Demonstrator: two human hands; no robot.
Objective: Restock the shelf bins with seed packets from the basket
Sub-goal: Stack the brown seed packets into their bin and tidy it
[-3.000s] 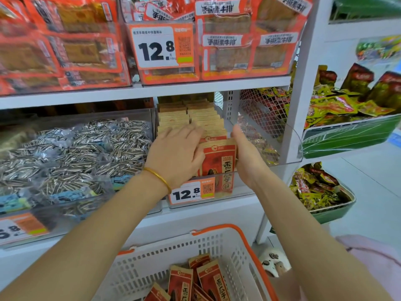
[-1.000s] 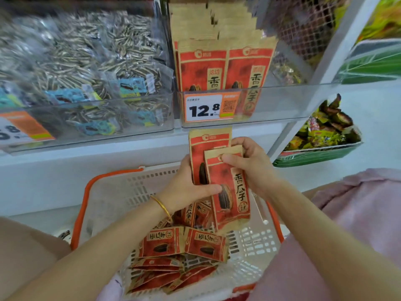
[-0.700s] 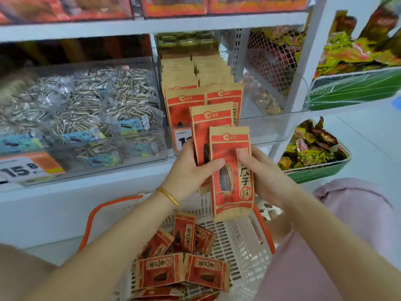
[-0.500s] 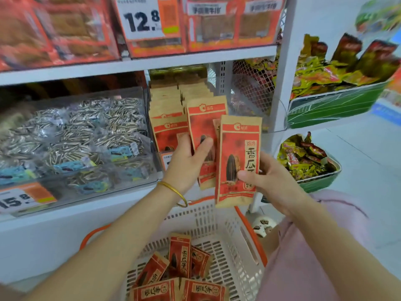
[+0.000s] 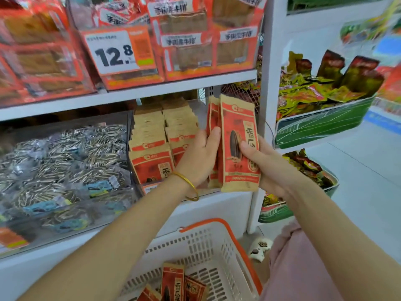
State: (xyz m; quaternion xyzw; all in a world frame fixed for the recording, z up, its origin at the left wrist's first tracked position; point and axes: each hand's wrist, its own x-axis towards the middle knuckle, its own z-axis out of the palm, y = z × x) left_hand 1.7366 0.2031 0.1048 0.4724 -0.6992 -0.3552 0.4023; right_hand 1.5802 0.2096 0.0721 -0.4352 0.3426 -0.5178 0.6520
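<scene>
Both hands hold a small stack of red-and-tan seed packets (image 5: 237, 146) upright in front of the clear shelf bin (image 5: 138, 192). My left hand (image 5: 199, 158) grips the stack's left edge, thumb on the front. My right hand (image 5: 263, 165) clasps the front packet from the right. Rows of the same packets (image 5: 152, 135) stand in the bin just left of the stack. A white basket with an orange rim (image 5: 208, 246) sits below, with several more packets (image 5: 173, 283) lying in it.
A bin of clear sunflower-seed bags (image 5: 65, 170) sits to the left. Orange snack packs with a 12.8 price tag (image 5: 115, 51) fill the shelf above. Green trays of yellow snacks (image 5: 321, 124) stand to the right of a white upright post (image 5: 263, 105).
Both hands have lifted packets out of the basket and carried them up and to the right, level with the bin. The view has tilted up toward the shelves.
</scene>
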